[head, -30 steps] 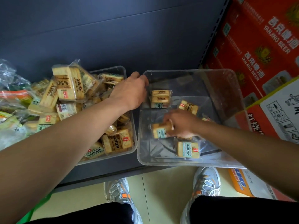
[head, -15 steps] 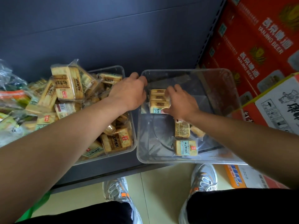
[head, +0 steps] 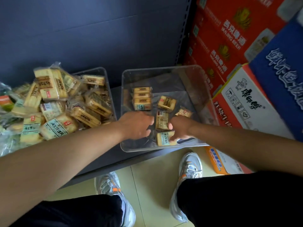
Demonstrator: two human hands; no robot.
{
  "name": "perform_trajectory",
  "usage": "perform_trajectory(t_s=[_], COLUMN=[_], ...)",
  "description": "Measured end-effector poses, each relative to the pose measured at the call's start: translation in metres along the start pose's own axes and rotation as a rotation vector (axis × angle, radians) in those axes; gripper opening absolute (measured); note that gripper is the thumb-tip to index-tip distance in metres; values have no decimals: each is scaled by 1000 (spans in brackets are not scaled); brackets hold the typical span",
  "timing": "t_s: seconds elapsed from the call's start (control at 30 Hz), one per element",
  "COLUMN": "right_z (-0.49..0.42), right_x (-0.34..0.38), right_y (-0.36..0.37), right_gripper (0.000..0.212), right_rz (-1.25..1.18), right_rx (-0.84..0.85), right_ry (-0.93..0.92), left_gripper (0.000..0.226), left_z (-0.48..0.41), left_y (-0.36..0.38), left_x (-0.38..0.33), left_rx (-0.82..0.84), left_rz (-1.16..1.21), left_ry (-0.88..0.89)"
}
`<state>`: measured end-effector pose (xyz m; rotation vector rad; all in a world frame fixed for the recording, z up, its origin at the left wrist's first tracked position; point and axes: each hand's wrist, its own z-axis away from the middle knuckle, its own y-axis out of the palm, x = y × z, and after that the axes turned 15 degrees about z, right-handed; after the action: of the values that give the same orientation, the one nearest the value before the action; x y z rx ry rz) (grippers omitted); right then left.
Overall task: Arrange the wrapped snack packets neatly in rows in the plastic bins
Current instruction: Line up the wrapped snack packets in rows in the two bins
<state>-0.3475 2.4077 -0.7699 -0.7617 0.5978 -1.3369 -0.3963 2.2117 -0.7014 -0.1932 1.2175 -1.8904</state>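
The clear right bin (head: 164, 69) holds a short row of three wrapped snack packets (head: 142, 99) at its back left. Two loose packets (head: 167, 103) lie tilted in the middle. Both my hands are low in the bin's front part. A barcode packet (head: 161, 119) stands between them. My left hand (head: 136, 125), blurred with fingers bent, touches its left edge. My right hand (head: 181, 128) has its thumb on that packet's right edge. Its fingers curl over a front packet (head: 164, 139). The left bin (head: 105, 74) is heaped with jumbled packets.
Both bins sit on a dark low shelf (head: 98, 158) with a dark back panel. Red beer cartons (head: 229, 38) and a white-and-red carton (head: 242, 102) crowd the right bin's right side. More bagged snacks (head: 6, 102) lie at the far left. My shoes stand on the floor below.
My left hand left the bin's back-left rim and came down into the right bin's front. My right hand drew back from the packet row to the front packets.
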Motion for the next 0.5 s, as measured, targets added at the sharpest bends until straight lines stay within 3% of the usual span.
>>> perform_trajectory(t_s=[0.1, 0.3, 0.4, 0.5], right_z=[-2, -2, -3, -16], right_x=[-4, -1, 3, 16], right_y=[-1, -35, -53, -56], right_gripper=[58, 39, 29, 32], right_rz=[-21, 54, 14, -126], right_rx=[68, 189, 59, -215], right_ry=[-32, -136, -150, -94], left_gripper=[27, 34, 40, 47], left_z=[6, 27, 37, 42], left_y=[-12, -49, -53, -52], left_x=[12, 27, 44, 55], left_rx=[-63, -279, -311, -277], left_rz=[1, -65, -162, -171], left_ry=[20, -20, -87, -152])
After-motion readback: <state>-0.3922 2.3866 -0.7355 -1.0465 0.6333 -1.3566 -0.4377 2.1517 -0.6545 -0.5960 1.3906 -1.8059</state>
